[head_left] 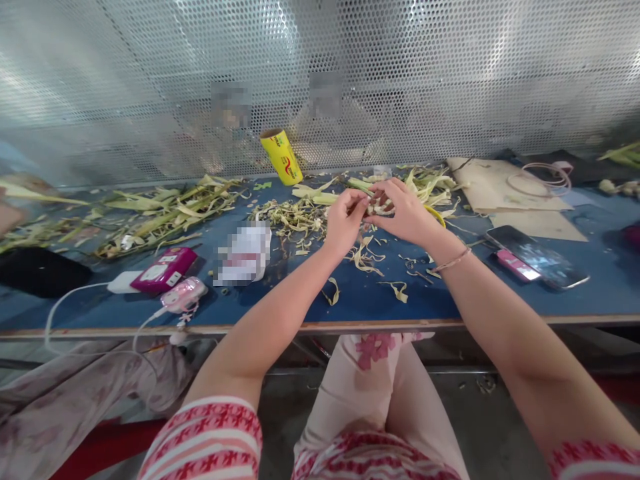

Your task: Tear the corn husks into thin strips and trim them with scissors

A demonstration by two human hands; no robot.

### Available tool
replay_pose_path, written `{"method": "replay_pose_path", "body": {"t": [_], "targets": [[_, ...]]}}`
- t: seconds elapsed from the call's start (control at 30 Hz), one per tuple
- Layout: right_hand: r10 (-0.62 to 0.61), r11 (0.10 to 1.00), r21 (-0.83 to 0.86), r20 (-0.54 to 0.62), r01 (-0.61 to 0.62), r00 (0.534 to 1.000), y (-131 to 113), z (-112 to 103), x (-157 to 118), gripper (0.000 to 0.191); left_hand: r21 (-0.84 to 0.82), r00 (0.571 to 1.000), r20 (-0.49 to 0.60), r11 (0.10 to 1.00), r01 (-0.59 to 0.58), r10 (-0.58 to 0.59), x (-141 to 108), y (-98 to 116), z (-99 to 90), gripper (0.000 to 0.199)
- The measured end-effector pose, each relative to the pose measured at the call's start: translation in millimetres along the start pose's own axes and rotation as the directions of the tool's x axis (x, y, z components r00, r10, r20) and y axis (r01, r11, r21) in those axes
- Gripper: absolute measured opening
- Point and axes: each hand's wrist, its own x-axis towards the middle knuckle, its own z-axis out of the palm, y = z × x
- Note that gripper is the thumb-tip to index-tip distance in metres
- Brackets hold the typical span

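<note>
My left hand (pixel 345 219) and my right hand (pixel 403 212) meet over the middle of the blue table. Between the fingers of both hands is a green stalk with small white buds (pixel 383 209), partly hidden by them. The left thumb and forefinger pinch close to the right fingertips, while my right fingers curl around the pale bud end. A heap of pale green leaf strips (pixel 295 220) lies beside and behind the hands. A few loose curled peelings (pixel 367 257) are scattered just in front of them.
A yellow cardboard tube (pixel 283 157) stands tilted by the perforated metal screen (pixel 400 80). Left are a magenta box (pixel 165 270), a cabled pink device (pixel 184 295) and a leaf pile (pixel 170 210). Right are a phone (pixel 537 257) and brown paper (pixel 505 187). Another person sits at the left.
</note>
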Motion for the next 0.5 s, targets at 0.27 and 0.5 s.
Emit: {"method": "replay_pose_path", "body": {"t": [0.27, 0.5], "targets": [[-0.034, 0.998, 0.047, 0.037, 0.032, 0.999, 0.7, -2.0, 2.0, 0.032, -0.119, 0.994, 0.019, 0.987, 0.11, -0.109, 1.2, -5.3, 0.6, 0.008], [-0.032, 0.996, 0.08, 0.021, 0.03, 0.999, 6.5, -2.0, 3.4, 0.028, -0.311, 0.97, 0.037, 0.919, 0.241, -0.241, 0.0, -1.6, 4.1, 0.016]]}}
